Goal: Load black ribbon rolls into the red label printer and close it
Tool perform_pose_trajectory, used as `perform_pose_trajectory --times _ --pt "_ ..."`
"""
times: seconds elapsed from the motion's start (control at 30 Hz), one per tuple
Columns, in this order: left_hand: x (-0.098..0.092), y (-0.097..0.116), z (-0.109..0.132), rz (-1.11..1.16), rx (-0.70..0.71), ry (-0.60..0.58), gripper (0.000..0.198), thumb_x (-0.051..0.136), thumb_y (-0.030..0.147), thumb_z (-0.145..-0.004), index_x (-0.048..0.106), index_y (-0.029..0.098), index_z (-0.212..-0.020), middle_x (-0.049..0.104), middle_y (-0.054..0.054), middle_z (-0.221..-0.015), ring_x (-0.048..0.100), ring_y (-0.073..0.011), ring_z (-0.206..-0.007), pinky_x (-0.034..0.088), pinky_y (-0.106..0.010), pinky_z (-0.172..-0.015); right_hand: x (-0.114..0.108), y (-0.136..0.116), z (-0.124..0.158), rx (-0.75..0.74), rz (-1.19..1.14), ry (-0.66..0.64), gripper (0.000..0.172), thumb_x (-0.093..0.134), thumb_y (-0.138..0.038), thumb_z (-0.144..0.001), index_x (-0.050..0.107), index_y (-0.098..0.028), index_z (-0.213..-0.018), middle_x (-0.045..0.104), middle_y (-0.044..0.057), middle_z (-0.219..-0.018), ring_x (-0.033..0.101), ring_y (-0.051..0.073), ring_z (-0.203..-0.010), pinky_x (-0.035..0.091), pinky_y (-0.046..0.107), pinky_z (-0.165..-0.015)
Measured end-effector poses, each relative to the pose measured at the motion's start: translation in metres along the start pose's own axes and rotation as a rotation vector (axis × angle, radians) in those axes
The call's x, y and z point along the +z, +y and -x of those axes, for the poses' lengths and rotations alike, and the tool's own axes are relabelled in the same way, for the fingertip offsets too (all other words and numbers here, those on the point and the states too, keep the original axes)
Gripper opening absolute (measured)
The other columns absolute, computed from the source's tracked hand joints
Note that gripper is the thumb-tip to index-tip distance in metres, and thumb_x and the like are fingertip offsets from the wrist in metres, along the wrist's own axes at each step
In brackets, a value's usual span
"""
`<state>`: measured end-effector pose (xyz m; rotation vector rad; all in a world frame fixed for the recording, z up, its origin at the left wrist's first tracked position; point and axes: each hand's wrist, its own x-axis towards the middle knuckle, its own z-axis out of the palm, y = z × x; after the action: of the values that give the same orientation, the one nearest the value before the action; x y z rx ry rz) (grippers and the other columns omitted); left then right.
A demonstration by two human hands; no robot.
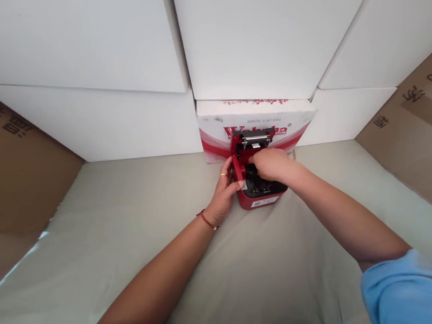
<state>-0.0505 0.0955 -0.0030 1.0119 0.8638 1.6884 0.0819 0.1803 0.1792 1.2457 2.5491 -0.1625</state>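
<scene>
Head view: red device [255, 185], lid up, sits on pale green cloth [143, 211] approx. mid-frame, just in front of a white/red printed box [215, 124] at its 12 o'clock (12 = away from person). What's under the cloth: can't tell.

L hand [224, 194] is at the device's 8 o'clock: grip closed round the L side, thumb at the near L corner, fingers along the red side piece. R hand [272, 164] comes over from 4 o'clock, fingers curled down inside the body; fingertips hidden, so can't tell how far that grip is open or if it has hold of anything.

Risks (my judgement): if L grip slackens, raised lid [257, 141] could drop toward 6 o'clock onto R fingers, esp. if the hinge is loose. Pushing down or tugging w/ R hand could skid the body on the soft cloth, or rock it back so the lid knocks the box. R fingers could also snag the dark inner parts, as space looks tight. L thumb on the near rim = pinch pt if lid shuts.

Orientation: labelled end, w/ white sticker [264, 202], faces approx 5 o'clock, twd the person; lid stands at 11–12. Long axis prob. 5-to-11, but R hand covers the far R side, so not certain.
</scene>
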Motion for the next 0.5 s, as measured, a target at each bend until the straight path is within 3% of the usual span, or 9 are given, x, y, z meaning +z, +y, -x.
perform_pose_trajectory --times 0.17,0.23,0.33,0.37,0.5 --pt "-0.002 0.000 0.000 -0.019 0.009 -0.032 0.095 0.090 0.058 -0.086 0.048 0.037 -0.169 0.054 -0.008 -0.178 0.052 -0.0351 -0.165 0.044 -0.050 -0.137 0.002 -0.002 0.002 0.006 0.038 -0.023 0.044 0.074 -0.013 -0.099 0.082 -0.019 -0.141 0.085 0.019 -0.139 0.080 0.040 -0.127 0.059 0.040 -0.089" --pt "-0.002 0.000 0.000 -0.014 0.007 -0.026 0.094 0.090 0.058 -0.086 0.049 0.037 -0.168 0.054 -0.008 -0.179 0.052 -0.0351 -0.165 0.044 -0.050 -0.136 -0.004 0.011 0.021 -0.018 -0.018 0.049 0.041 0.075 -0.019 -0.100 0.081 -0.020 -0.140 0.084 0.017 -0.138 0.079 0.037 -0.123 0.057 0.038 -0.088" --pt "0.000 0.001 0.000 0.008 -0.001 -0.020 0.093 0.092 0.057 -0.085 0.051 0.038 -0.166 0.055 -0.007 -0.177 0.054 -0.0345 -0.164 0.046 -0.049 -0.134 -0.015 0.050 0.066 -0.111 -0.324 0.168 0.036 0.078 -0.035 -0.100 0.080 -0.021 -0.133 0.085 0.010 -0.122 0.078 0.028 -0.102 0.055 0.035 -0.083" --pt "0.001 0.002 -0.001 0.019 -0.004 -0.014 0.092 0.092 0.056 -0.084 0.052 0.037 -0.165 0.057 -0.007 -0.176 0.055 -0.0341 -0.162 0.047 -0.048 -0.133 -0.016 0.066 0.083 -0.132 -0.473 0.150 0.037 0.078 -0.043 -0.101 0.081 -0.022 -0.131 0.085 0.007 -0.113 0.075 0.024 -0.093 0.054 0.034 -0.079" --pt "0.000 0.002 -0.003 0.051 -0.006 0.012 0.090 0.096 0.055 -0.079 0.058 0.038 -0.159 0.062 -0.005 -0.170 0.058 -0.0317 -0.158 0.050 -0.043 -0.129 0.006 0.120 0.137 -0.122 -0.800 -0.209 0.062 0.081 -0.071 -0.092 0.083 -0.025 -0.133 0.077 0.001 -0.088 0.062 0.017 -0.070 0.045 0.030 -0.062"
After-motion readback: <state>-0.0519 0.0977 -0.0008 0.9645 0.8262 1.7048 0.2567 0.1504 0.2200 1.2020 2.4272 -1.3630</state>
